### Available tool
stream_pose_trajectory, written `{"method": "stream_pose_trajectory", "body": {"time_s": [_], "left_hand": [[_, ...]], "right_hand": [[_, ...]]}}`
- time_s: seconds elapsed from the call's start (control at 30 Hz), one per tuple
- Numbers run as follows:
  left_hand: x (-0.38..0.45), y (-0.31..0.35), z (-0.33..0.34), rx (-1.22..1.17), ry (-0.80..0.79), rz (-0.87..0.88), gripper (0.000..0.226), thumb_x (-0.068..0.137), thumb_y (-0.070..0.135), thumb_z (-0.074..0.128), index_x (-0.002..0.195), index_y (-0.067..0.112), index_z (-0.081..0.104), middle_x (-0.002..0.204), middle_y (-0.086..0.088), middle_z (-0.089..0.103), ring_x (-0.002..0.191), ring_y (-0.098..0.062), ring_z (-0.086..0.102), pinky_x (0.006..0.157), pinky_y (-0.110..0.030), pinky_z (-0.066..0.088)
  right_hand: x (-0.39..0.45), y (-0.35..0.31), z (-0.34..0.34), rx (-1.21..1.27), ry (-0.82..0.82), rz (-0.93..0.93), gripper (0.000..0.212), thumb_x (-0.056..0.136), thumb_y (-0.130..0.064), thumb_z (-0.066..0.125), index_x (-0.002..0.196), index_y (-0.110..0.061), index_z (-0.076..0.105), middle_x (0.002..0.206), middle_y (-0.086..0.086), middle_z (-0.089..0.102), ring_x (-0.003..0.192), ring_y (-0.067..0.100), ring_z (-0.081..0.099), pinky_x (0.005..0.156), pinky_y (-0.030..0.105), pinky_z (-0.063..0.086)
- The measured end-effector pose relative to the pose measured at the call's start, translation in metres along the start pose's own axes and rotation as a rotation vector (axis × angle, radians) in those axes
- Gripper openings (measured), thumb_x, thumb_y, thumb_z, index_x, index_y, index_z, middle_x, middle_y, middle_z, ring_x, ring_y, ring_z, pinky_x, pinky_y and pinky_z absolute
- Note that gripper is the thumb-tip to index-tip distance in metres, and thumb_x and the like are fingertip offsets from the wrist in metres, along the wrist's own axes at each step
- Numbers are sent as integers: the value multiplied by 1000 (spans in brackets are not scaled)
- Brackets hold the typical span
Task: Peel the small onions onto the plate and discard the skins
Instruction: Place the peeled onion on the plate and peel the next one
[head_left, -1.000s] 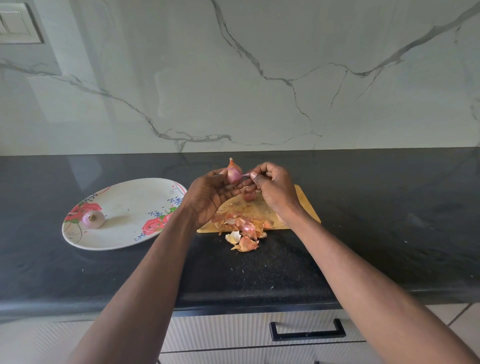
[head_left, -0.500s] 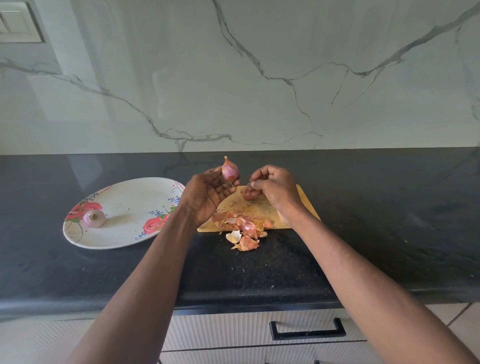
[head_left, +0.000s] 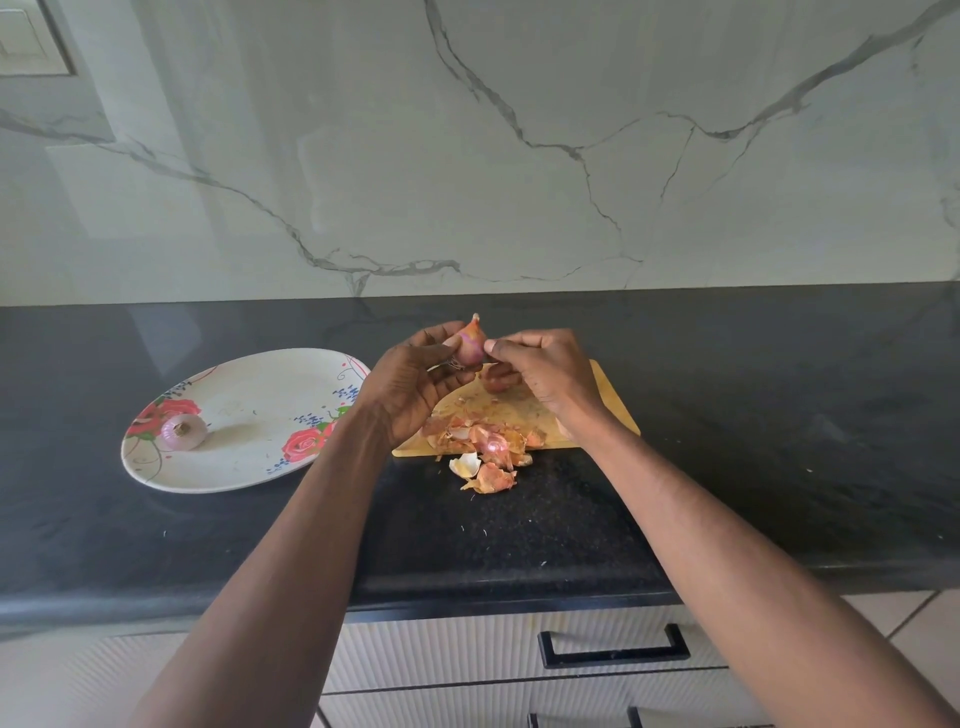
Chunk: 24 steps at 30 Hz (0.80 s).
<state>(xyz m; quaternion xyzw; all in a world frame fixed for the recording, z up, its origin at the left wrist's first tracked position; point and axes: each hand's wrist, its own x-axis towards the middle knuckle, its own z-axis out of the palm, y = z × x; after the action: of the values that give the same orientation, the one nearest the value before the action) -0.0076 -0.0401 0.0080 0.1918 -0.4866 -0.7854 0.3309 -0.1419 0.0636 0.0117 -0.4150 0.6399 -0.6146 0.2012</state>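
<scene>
My left hand (head_left: 415, 387) holds a small pinkish onion (head_left: 470, 343) upright above the far end of the wooden cutting board (head_left: 615, 402), tip pointing up. My right hand (head_left: 545, 371) pinches the skin on the onion's right side with curled fingers. Another small onion (head_left: 496, 379) lies on the board under my right hand, partly hidden. A peeled onion (head_left: 182, 431) rests on the left part of the white floral plate (head_left: 260, 405). A heap of orange onion skins (head_left: 485, 441) lies on the board's near edge and spills onto the black counter.
The black stone counter (head_left: 779, 415) runs wall to wall below a marble backsplash. Its front edge lies below my forearms, with white drawers and a black handle (head_left: 613, 649) underneath. A wall switch (head_left: 26, 41) sits at top left.
My right hand has come back up from the board to the onion's side and pinches its skin. The left hand has kept the onion raised, shifting slightly.
</scene>
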Motion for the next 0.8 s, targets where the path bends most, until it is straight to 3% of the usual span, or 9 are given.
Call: {"method": "stream_pose_trajectory", "body": {"time_s": [0.07, 0.27, 0.4, 0.57, 0.8], "left_hand": [[0, -1, 0, 4, -11, -2, 23, 97, -4, 53, 112, 4, 67, 104, -15, 73, 89, -23, 71, 78, -29, 61], [1, -3, 2, -9, -43, 15, 25, 94, -6, 58, 117, -2, 66, 107, -18, 73, 92, -24, 73, 85, -33, 61], [-1, -4, 4, 4, -47, 19, 30, 86, -8, 61, 115, -4, 67, 106, -20, 73, 86, -23, 74, 81, -33, 62], [-1, -2, 3, -6, -32, 13, 23, 94, -8, 56, 114, -4, 68, 107, -19, 74, 91, -27, 74, 74, -30, 62], [-3, -3, 5, 30, -17, 13, 24, 91, -9, 56, 110, -3, 69, 102, -20, 74, 85, -26, 74, 75, -32, 63]], "right_hand": [[0, 0, 0, 21, 7, 9, 9, 85, -17, 78, 88, -9, 80, 79, 13, 76, 74, 34, 75, 78, 54, 61], [0, -1, -1, 38, 36, 24, 17, 79, -19, 82, 81, -3, 79, 78, 12, 76, 73, 32, 75, 77, 55, 61], [0, 0, -1, 10, 71, 25, 17, 74, -21, 84, 73, -4, 79, 73, 11, 75, 73, 30, 75, 78, 56, 60], [0, 1, -1, -17, 110, -10, 6, 76, -10, 81, 74, -5, 78, 70, 10, 75, 70, 31, 75, 76, 53, 60], [2, 1, 0, -8, 86, 8, 12, 68, -22, 85, 64, -13, 78, 69, 8, 75, 72, 29, 75, 78, 55, 60]]}}
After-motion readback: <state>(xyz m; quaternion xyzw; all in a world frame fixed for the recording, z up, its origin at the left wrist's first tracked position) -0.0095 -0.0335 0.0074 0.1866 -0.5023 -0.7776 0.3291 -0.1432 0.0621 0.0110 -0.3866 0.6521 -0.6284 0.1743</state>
